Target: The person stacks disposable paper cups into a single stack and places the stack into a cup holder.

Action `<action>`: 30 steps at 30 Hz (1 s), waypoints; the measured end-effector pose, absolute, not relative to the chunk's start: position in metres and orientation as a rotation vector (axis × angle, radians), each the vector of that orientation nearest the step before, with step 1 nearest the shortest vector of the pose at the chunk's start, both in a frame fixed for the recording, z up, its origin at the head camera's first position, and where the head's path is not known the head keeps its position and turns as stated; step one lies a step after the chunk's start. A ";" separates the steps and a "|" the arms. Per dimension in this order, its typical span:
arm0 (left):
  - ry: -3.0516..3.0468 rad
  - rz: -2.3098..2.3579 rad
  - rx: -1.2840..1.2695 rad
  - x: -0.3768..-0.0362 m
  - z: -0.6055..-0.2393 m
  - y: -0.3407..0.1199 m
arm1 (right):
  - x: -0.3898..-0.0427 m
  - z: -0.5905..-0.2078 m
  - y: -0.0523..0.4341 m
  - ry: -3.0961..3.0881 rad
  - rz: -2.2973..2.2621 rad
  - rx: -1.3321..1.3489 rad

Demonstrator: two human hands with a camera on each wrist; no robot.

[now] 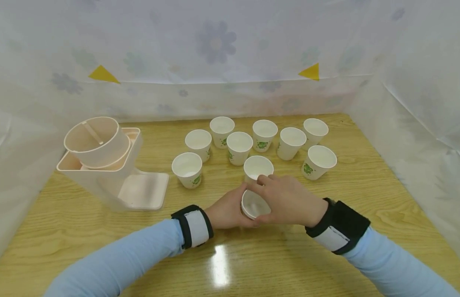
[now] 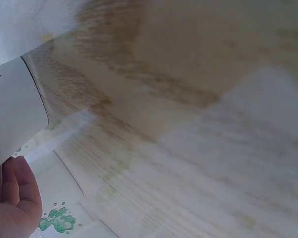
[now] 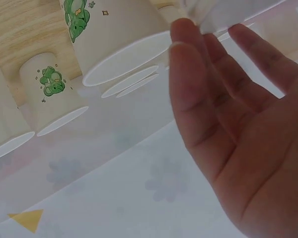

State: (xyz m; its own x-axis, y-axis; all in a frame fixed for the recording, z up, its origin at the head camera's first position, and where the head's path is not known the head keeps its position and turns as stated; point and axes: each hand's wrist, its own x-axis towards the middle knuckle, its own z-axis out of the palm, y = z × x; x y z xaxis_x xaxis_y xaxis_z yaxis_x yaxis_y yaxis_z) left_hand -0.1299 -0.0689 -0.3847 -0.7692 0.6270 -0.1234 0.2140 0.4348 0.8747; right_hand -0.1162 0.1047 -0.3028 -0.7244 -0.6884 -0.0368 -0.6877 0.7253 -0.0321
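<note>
Near the middle of the table, my left hand is wrapped around the side of a white paper cup. This cup tilts with its mouth facing the head camera. Over its right side, my right hand grips the rim, thumb at the near edge and fingers at the far edge. In the left wrist view the cup's wall rises above the curled left fingers. The right fingertips meet a white rim in the right wrist view. Another paper cup stands just behind the hands, partly covered.
Several white paper cups with green prints, such as one at the left and one at the right, stand upright across the table's back half. A cream-coloured dispenser with a round hopper stands at left. White patterned sheeting encloses the table.
</note>
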 end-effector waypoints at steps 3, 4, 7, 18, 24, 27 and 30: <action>2.268 1.277 0.724 -0.130 -0.385 -0.068 | -0.121 -0.300 0.107 2.907 -0.085 -1.112; 2.273 1.277 0.726 -0.130 -0.385 -0.068 | -0.124 -0.299 0.109 2.936 -0.109 -1.096; 2.280 1.288 0.729 -0.130 -0.385 -0.068 | -0.137 -0.296 0.112 3.015 -0.177 -1.019; 2.246 1.345 0.734 -0.129 -0.388 -0.067 | -0.176 -0.309 0.115 2.903 -0.301 -0.851; 2.251 1.325 0.728 -0.130 -0.386 -0.067 | -0.183 -0.319 0.116 2.862 -0.268 -0.845; 2.254 1.319 0.730 -0.130 -0.387 -0.067 | -0.184 -0.321 0.115 2.859 -0.249 -0.841; 2.263 1.315 0.734 -0.130 -0.388 -0.067 | -0.184 -0.320 0.114 2.861 -0.232 -0.829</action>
